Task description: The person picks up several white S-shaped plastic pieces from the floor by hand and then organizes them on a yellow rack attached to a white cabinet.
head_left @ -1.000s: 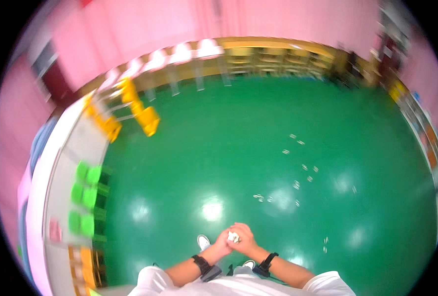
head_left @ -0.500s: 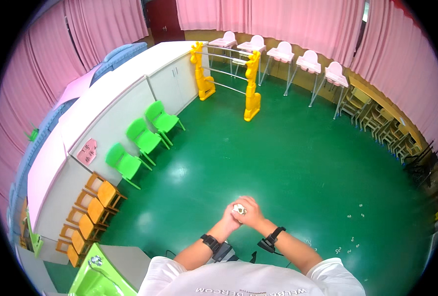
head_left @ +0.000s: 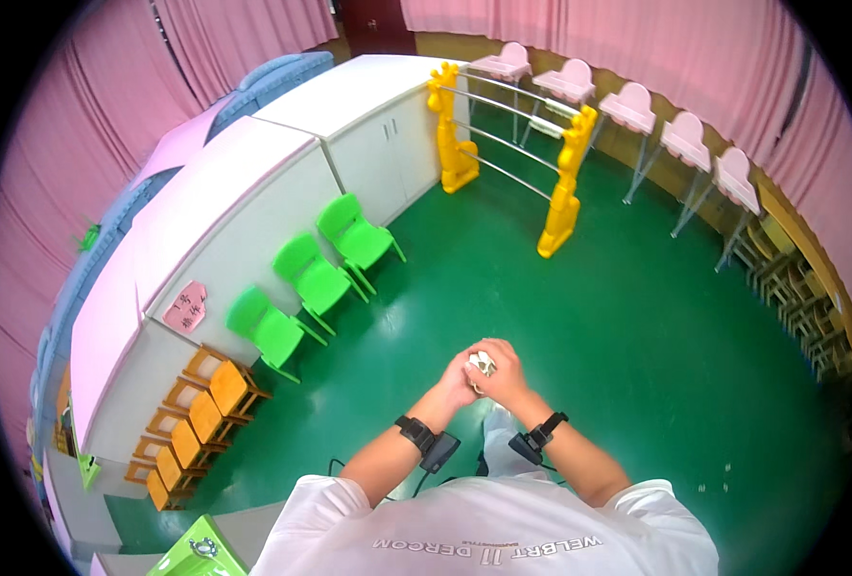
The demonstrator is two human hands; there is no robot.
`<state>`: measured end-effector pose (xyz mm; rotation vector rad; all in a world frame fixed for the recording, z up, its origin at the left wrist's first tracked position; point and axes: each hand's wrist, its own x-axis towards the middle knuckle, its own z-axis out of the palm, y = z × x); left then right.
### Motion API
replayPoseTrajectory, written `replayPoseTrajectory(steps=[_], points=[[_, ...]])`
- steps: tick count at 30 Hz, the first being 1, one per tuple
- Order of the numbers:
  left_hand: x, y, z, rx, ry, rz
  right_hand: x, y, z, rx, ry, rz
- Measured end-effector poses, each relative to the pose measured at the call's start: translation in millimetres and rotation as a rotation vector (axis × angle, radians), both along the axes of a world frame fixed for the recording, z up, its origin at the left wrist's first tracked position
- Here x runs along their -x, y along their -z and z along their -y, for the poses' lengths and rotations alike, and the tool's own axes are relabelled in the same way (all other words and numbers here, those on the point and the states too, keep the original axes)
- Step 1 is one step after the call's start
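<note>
My left hand (head_left: 456, 384) and my right hand (head_left: 506, 374) are brought together in front of my body, above the green floor. Both are closed around a small white object with dark patches (head_left: 482, 363). Only its upper part shows between the fingers, so its kind is unclear. A bit of it also shows low between the palms. Each wrist wears a black strap with a dark box on it. Below the hands, a light-coloured trouser leg (head_left: 503, 446) comes into sight.
Three green chairs (head_left: 309, 278) and several small wooden chairs (head_left: 188, 444) line the white cabinets (head_left: 239, 216) on the left. A yellow rack with metal bars (head_left: 562, 206) stands ahead. Pink high chairs (head_left: 685, 141) and stacked chairs (head_left: 791, 288) run along the right. Tiny white pieces (head_left: 728, 468) lie on the floor.
The view has swung left, so the rack and chairs sit further right. My joined hands appear higher in the picture, still around the white object. A leg now shows beneath them.
</note>
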<state>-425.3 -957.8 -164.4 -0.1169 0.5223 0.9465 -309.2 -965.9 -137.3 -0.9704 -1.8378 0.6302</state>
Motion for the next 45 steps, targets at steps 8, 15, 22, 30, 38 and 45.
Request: replayPoseTrajectory(steps=[8,15,22,30,38,45], points=[[65.5,-5.8,-193.2,-0.026,-0.147,-0.142,62.8,-31.3,-223.9,0.024,-0.188,-0.013],[148.8,-0.2,-343.8,-0.015,-0.315,-0.087,151.1,-23.8,-390.2,0.047,-0.343,-0.003],[264.9,22.2,-569.0,-0.098,-0.293,-0.018,264.1,-9.9,-600.6,0.013,-0.276,0.043],[399.0,-25.8,-801.3,-0.152,-0.258,-0.124,397.3,-34.9,-836.0,-0.1,-0.214,-0.121],[543.6,-35.3,-1033.5,-0.023,-0.499,-0.382,556.9,-4.2,-1095.5,0.076,-0.361,-0.215],[661.8,22.2,-1213.3,0.194,-0.813,-0.628,681.6,39.4,-1287.9,0.243,-0.464,-0.125]])
